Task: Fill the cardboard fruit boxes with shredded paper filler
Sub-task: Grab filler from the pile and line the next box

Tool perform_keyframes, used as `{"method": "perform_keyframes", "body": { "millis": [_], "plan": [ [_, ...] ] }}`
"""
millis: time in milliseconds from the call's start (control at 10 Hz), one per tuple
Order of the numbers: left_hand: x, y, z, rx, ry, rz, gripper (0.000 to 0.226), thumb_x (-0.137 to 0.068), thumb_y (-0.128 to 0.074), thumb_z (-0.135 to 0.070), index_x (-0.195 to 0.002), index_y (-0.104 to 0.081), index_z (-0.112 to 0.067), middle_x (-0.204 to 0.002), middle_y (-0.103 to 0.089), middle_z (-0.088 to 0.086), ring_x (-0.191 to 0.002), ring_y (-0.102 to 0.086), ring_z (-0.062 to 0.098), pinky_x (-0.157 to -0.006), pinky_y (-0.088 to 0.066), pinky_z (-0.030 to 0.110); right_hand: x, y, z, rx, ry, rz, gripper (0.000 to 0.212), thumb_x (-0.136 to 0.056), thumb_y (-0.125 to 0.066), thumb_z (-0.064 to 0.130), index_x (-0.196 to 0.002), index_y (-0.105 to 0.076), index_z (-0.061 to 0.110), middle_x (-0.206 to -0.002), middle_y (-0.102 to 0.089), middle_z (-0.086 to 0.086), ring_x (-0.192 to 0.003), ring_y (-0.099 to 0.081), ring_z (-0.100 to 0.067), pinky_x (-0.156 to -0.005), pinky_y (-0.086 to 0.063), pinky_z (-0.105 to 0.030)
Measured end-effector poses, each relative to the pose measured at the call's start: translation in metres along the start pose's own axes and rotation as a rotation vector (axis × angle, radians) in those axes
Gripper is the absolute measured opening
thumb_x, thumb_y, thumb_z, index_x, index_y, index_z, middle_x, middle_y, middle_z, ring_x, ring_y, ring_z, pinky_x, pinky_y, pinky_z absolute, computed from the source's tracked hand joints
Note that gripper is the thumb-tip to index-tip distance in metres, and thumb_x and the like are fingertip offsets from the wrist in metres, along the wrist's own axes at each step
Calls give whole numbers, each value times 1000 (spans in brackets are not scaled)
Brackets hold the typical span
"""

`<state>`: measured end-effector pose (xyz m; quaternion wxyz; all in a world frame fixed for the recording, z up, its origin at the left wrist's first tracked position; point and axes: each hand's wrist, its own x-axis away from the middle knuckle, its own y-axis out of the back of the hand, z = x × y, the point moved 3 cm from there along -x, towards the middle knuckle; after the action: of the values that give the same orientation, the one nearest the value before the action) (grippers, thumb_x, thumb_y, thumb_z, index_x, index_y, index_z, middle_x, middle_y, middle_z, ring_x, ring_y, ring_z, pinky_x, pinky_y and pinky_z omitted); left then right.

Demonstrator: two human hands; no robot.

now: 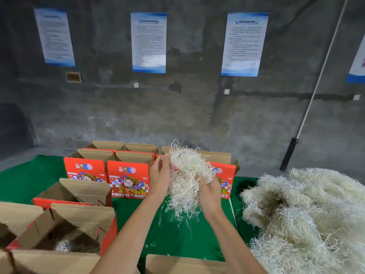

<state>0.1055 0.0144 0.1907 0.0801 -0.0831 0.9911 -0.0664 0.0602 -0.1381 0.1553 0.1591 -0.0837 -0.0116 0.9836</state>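
Note:
A clump of pale shredded paper [186,175] hangs in the air between both of my hands, above the green table. My left hand [160,176] cups its left side with fingers up along it. My right hand [210,191] grips it from the lower right, fingers curled into the strands. Loose shreds dangle below. Red cardboard fruit boxes [128,179] printed "FRESH FRUIT" stand behind my hands with flaps up. An open box [65,232] at the lower left holds some shredded paper at its bottom.
A big heap of shredded paper [308,218] fills the right side of the green table [23,180]. More open boxes [75,191] stand at the left, and a cardboard flap [183,264] lies at the near edge. A grey wall with posters is behind.

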Motion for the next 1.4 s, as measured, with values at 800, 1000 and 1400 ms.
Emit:
{"method": "perform_keyframes", "body": {
  "millis": [800,1000,1400],
  "plan": [
    [-1,16,14,57,113,-180,24,-102,-48,-28,-78,-50,-30,-83,-52,-6,-69,-48,7,-80,-47,37,-10,5,13,74,93,-175,48,-108,-35,38,-65,-38,19,-40,-30,15,-39,-23,-3,-38,-23,-19],
    [22,7,33,68,173,-72,34,-104,-45,-21,-74,-41,-37,-77,-43,-17,-64,-45,-3,-60,-44,12,-11,-1,11,88,107,-185,35,-108,-38,20,-75,-46,13,-63,-39,9,-47,-32,-7,-45,-28,-27],
    [3,72,42,225,293,-118,13,-95,-63,-30,-97,-67,-19,-88,-67,5,-73,-61,22,-64,-50,36,-14,70,-3,6,66,-370,48,-108,-40,35,-63,-42,17,-54,-36,10,-40,-26,-9,-41,-22,-24]
  ]
}}
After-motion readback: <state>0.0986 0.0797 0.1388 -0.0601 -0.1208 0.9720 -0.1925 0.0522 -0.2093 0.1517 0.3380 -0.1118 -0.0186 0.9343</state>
